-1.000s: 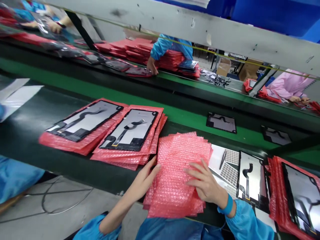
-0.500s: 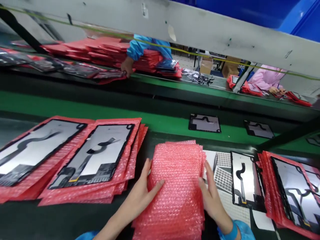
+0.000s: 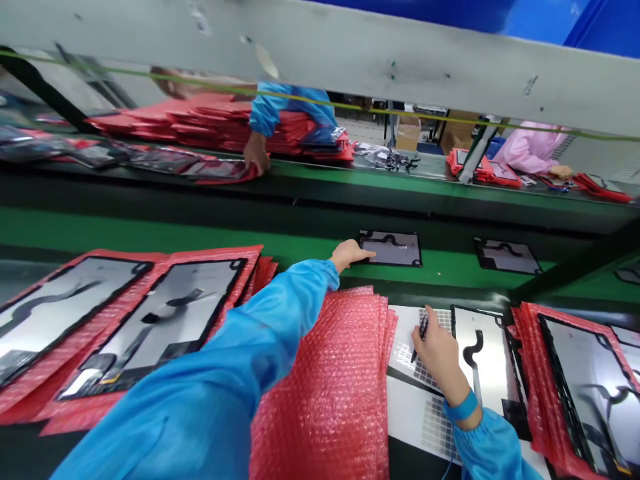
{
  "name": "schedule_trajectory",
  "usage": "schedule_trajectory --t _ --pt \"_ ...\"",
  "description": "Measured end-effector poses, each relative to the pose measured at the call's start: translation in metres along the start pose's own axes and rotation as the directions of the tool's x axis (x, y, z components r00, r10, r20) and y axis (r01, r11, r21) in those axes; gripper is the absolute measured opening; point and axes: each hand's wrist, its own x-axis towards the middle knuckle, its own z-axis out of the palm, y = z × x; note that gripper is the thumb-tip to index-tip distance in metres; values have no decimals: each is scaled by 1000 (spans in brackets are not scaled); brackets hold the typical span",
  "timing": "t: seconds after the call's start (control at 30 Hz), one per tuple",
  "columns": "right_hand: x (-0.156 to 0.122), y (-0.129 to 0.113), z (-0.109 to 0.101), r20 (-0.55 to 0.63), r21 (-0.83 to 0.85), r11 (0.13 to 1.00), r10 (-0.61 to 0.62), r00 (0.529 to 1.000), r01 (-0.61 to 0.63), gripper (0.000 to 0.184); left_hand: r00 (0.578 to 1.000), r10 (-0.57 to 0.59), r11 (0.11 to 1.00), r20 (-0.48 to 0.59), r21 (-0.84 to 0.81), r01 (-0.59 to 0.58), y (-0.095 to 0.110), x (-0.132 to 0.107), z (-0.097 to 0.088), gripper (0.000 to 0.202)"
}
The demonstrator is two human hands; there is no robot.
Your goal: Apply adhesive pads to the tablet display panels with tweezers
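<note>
My left hand reaches far forward over the green belt. Its fingers close on the left edge of a dark panel that lies flat there. My left sleeve crosses above a stack of pink bubble-wrap bags. My right hand rests on a white sheet with a grid of small pads and pinches a thin black tool. A grey panel with a black flex cable lies just right of that hand.
Two red stacks topped with panels lie at the left, and another at the right. A second dark panel sits on the belt. Co-workers' hands work across the line under a grey beam.
Both hands left the bubble-wrap stack. My left arm stretched forward to the panel on the belt. My right hand moved right onto the white sheet and took the black tool.
</note>
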Motion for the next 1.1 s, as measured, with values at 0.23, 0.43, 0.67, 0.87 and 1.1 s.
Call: schedule_trajectory --t 0.23,0.43,0.67,0.87,1.1 --pt "0 2 0 -5 116 993 10 1000 -9 58 997 -76 952 19 -297 78 -3 14 -1 38" --pt "2 11 -5 -135 542 839 29 990 49 41 999 13 745 -51 -666 -43 -2 -33 -24 32" --pt "15 31 -20 -173 882 462 135 976 92 55 994 108 477 -27 -876 -76 -112 -227 -18 29" --pt "16 35 -26 -90 984 159 93 992 75 51 961 -93 276 260 -921 276 -181 -352 84 35" --pt "6 45 -17 -48 969 246 109 993 20 49 773 67 185 631 -769 612 -196 -364 104 36"
